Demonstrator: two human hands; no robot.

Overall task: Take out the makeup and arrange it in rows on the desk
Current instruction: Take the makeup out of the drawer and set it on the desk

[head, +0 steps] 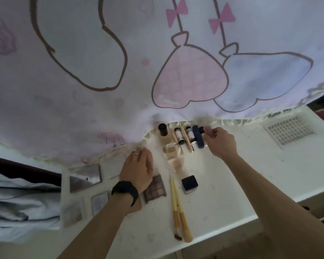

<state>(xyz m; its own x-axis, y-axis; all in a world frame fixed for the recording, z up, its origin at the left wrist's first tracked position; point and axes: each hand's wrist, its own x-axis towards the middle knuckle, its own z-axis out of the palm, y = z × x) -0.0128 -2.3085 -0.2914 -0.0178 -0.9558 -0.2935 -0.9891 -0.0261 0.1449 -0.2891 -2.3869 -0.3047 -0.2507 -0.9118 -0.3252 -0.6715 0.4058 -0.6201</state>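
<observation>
Makeup lies on a white desk [232,184]. A far row holds a black-capped foundation bottle [163,132], small black-capped vials [177,134], a gold tube [187,141] and a dark blue stick [198,136]. My right hand [220,142] is at the row's right end, fingertips pinched on a small black-capped item beside the blue stick. My left hand [138,167], wearing a ring and a black wristband, rests flat on the desk, partly over an eyeshadow palette [154,187]. Nearer lie two yellow-handled brushes [179,208], a black-capped square jar [189,184] and a clear bottle [170,150].
A pink-and-white cartoon curtain [157,62] hangs over the desk's far edge, touching the far row. Mirrored compacts [85,179] and pale palettes [99,201] lie at the left. A white vented grid [290,129] sits at the far right. Grey bedding [17,199] lies off the left edge.
</observation>
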